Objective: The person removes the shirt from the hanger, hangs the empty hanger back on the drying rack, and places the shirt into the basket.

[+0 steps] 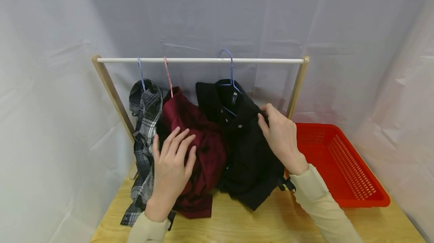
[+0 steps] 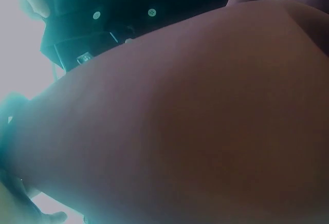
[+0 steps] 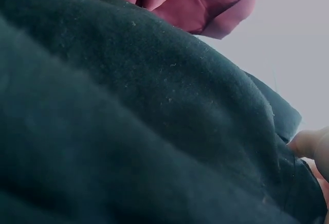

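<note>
A black button shirt (image 1: pixel 244 141) hangs on a blue hanger (image 1: pixel 232 69). My right hand (image 1: pixel 279 135) pinches its shoulder on the right; the thumb (image 3: pixel 307 143) shows against the dark cloth in the right wrist view. To the left, a maroon shirt (image 1: pixel 203 149) hangs bunched on a pink hanger (image 1: pixel 168 77). My left hand (image 1: pixel 173 167) lies over its front with fingers spread and fairly straight. Whether those fingers touch the cloth, I cannot tell. Close maroon fabric (image 2: pixel 180 121) fills most of the left wrist view, below the black shirt's buttons.
A plaid shirt (image 1: pixel 145 122) hangs at the left end on another blue hanger (image 1: pixel 141 73). All hang from a white rail (image 1: pixel 271 61) between wooden legs (image 1: pixel 113 94). A red perforated basket (image 1: pixel 359 167) stands on the wooden table (image 1: pixel 244 228) at right.
</note>
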Tool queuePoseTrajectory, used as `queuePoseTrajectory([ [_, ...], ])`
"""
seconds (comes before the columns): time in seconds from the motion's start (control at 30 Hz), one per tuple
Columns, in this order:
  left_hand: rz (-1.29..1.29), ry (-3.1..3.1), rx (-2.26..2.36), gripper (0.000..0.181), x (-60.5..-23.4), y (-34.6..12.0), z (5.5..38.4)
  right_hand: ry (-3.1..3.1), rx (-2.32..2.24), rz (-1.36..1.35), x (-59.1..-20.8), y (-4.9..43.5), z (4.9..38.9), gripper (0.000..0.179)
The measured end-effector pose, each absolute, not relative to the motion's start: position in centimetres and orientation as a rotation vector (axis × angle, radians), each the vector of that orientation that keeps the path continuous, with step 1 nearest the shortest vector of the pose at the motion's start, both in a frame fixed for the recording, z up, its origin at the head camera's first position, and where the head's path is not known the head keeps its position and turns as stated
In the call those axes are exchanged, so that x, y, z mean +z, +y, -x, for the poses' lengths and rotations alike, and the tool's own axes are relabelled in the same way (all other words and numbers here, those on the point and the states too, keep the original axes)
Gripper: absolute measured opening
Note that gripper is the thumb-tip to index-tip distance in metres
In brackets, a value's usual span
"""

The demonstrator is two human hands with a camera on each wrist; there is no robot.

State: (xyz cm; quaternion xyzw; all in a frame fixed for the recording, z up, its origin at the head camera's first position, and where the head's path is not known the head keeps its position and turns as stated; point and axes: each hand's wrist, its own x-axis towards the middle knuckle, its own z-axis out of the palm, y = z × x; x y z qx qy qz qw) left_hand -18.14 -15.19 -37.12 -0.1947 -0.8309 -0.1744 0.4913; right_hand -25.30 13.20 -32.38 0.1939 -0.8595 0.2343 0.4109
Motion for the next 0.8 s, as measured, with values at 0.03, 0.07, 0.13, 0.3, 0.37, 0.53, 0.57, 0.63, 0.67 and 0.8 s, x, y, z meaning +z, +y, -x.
queuePoseTrajectory([
  [0.03,0.473,-2.015,-0.426,0.032,-37.1,-15.2,18.1,-2.161,0.589,-0.479,-32.5,13.4,25.2,0.014],
  [0.07,0.473,-2.013,-0.428,0.032,-37.1,-15.2,18.1,-2.159,0.590,-0.470,-32.5,13.6,25.1,0.015],
  [0.13,0.474,-2.010,-0.430,0.031,-37.1,-15.2,18.1,-2.153,0.595,-0.458,-32.7,14.0,24.9,0.016],
  [0.3,0.476,-2.004,-0.435,0.030,-37.1,-15.2,18.2,-2.125,0.605,-0.443,-33.2,15.2,24.6,0.018],
  [0.37,0.477,-2.005,-0.433,0.031,-37.2,-15.2,18.2,-2.113,0.608,-0.435,-33.2,15.7,24.6,0.018],
  [0.53,0.473,-2.008,-0.423,0.030,-37.2,-15.3,18.2,-2.103,0.609,-0.421,-33.3,16.5,24.3,0.017],
  [0.57,0.473,-2.008,-0.423,0.030,-37.3,-15.4,18.2,-2.103,0.607,-0.424,-33.4,16.6,24.1,0.017],
  [0.63,0.472,-2.007,-0.424,0.029,-37.3,-15.4,18.2,-2.099,0.607,-0.432,-33.6,16.9,23.9,0.016],
  [0.67,0.472,-2.007,-0.424,0.029,-37.3,-15.4,18.2,-2.096,0.608,-0.438,-33.7,17.0,23.7,0.016],
  [0.8,0.473,-2.006,-0.425,0.029,-37.3,-15.4,18.2,-2.083,0.600,-0.450,-34.1,17.5,23.3,0.017],
])
